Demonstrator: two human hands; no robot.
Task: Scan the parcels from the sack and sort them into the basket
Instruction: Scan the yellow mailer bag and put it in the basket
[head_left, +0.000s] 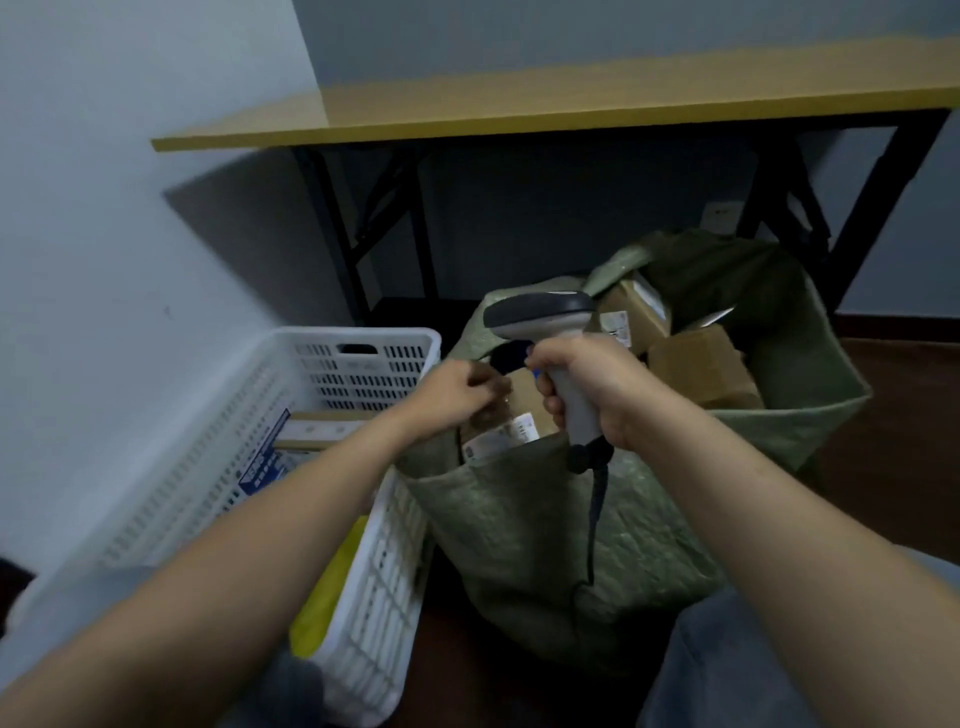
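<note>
On the left, the white basket (379, 597) is sitting beside the wall, holding a blue-and-white box (265, 457) and a yellow packet (327, 597). Just right of its rim, the person's left hand (457, 387) is curling its fingers over the top corner of a brown parcel (511, 421). That parcel is standing, label facing near, at the near-left edge of the green sack (545, 530). Immediately right of it, the right hand (587, 384) is clenching the handle of a grey scanner (545, 312), whose head is hanging above the parcel. Farther right, more cardboard boxes (701, 364) are lying inside the sack, and a table (519, 104) is standing beyond.
</note>
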